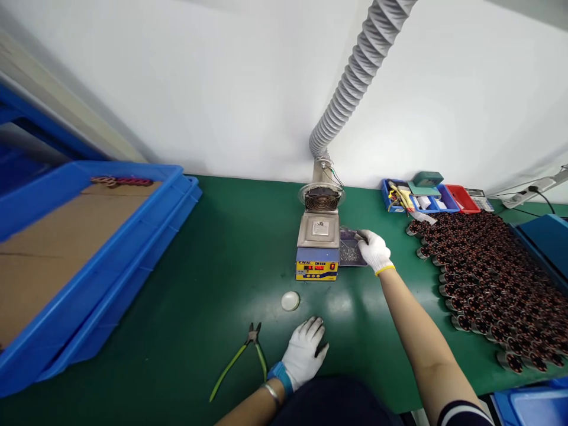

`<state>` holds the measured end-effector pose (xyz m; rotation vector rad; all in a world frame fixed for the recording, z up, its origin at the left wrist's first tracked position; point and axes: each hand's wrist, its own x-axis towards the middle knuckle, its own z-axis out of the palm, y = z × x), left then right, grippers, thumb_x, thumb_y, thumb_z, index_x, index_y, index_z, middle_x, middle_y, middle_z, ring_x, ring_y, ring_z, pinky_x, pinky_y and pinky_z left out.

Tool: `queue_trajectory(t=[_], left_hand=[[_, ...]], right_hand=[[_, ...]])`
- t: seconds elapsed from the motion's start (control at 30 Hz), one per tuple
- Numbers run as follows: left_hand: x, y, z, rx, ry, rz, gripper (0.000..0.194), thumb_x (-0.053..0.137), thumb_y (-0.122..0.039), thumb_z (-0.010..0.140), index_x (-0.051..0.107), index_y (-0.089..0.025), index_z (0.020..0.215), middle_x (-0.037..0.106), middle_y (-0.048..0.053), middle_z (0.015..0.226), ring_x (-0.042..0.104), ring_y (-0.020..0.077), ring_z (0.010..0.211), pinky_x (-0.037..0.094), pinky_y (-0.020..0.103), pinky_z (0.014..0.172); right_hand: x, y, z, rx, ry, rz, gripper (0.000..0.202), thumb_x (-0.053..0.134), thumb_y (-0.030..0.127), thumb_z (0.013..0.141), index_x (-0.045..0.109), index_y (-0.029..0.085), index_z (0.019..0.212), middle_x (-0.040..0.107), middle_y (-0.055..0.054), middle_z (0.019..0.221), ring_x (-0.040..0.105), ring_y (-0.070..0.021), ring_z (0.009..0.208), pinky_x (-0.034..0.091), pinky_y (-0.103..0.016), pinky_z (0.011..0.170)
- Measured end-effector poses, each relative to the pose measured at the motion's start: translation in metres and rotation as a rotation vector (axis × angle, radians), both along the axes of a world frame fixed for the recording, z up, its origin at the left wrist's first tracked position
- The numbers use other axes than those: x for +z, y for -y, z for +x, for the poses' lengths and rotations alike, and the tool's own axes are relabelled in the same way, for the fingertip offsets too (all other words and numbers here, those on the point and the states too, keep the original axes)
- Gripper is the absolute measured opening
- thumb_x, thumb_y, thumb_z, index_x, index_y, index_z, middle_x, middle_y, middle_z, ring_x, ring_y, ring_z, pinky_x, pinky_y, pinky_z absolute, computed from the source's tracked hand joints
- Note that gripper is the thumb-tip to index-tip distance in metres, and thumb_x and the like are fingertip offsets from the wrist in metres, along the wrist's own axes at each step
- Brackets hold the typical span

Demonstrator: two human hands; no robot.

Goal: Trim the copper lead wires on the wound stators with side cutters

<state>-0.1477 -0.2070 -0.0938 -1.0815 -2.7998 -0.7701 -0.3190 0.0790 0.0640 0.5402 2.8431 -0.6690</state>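
Note:
My right hand (374,251), in a white glove, is closed at the dark tray (352,260) right of the soldering pot; its fingertips pinch something small that I cannot make out. The pot (317,245) has a yellow front panel with lit red digits and a square metal top. My left hand (305,350), also gloved, lies on the green table near the front edge, fingers apart and holding nothing. Between the pot and that hand sits a small round white dish (290,301). Green-handled cutters (252,336) lie open to the left of my left hand.
Rows of copper-wound motor parts (492,278) cover the right side. Stacked blue crates (110,260) stand at the left. A grey duct (350,83) rises behind the pot. Small blue bins (448,198), a red bin (462,199) and a power strip (528,192) are at the back right.

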Motion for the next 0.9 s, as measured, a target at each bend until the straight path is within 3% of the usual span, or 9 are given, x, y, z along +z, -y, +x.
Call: queue_trajectory(t=[0.17, 0.27, 0.53, 0.77, 0.9], left_hand=[[0.003, 0.0, -0.001, -0.002, -0.008, 0.002, 0.032, 0.061, -0.03, 0.081, 0.065, -0.019, 0.111, 0.066, 0.01, 0.125, 0.059, 0.0295, 0.116, 0.049, 0.045, 0.096], [0.003, -0.001, -0.003, -0.003, -0.006, 0.006, 0.033, 0.06, -0.03, 0.081, 0.064, -0.019, 0.112, 0.066, 0.009, 0.125, 0.059, 0.0294, 0.116, 0.049, 0.045, 0.096], [-0.001, -0.001, -0.003, 0.0, 0.014, 0.008, 0.032, 0.058, -0.032, 0.082, 0.065, -0.02, 0.111, 0.066, 0.009, 0.125, 0.059, 0.0285, 0.117, 0.047, 0.044, 0.097], [-0.001, 0.0, -0.003, -0.011, 0.004, -0.004, 0.032, 0.058, -0.032, 0.083, 0.065, -0.019, 0.111, 0.066, 0.01, 0.125, 0.059, 0.0291, 0.116, 0.047, 0.044, 0.097], [-0.002, 0.0, -0.004, -0.011, 0.009, 0.0, 0.032, 0.058, -0.032, 0.082, 0.065, -0.02, 0.111, 0.066, 0.01, 0.124, 0.059, 0.0291, 0.116, 0.048, 0.045, 0.097]], right_hand=[[0.003, 0.023, -0.053, 0.081, -0.051, 0.002, 0.035, 0.057, 0.036, 0.095, 0.055, 0.02, 0.126, 0.056, -0.009, 0.128, 0.058, -0.0241, 0.111, 0.05, -0.047, 0.093], [0.001, 0.025, -0.068, 0.119, -0.033, 0.013, 0.034, 0.057, 0.036, 0.095, 0.056, 0.019, 0.125, 0.057, -0.009, 0.126, 0.058, -0.0237, 0.109, 0.05, -0.046, 0.092], [-0.001, 0.017, -0.054, 0.22, -0.016, 0.037, 0.033, 0.057, 0.035, 0.095, 0.056, 0.02, 0.125, 0.056, -0.009, 0.129, 0.057, -0.024, 0.112, 0.049, -0.047, 0.094], [-0.006, 0.024, -0.071, 0.216, -0.04, 0.039, 0.036, 0.056, 0.035, 0.095, 0.054, 0.02, 0.127, 0.055, -0.01, 0.129, 0.057, -0.0246, 0.112, 0.049, -0.048, 0.094], [-0.009, 0.023, -0.067, 0.257, -0.041, 0.036, 0.034, 0.056, 0.035, 0.095, 0.056, 0.02, 0.126, 0.056, -0.009, 0.129, 0.057, -0.024, 0.112, 0.048, -0.047, 0.095]])
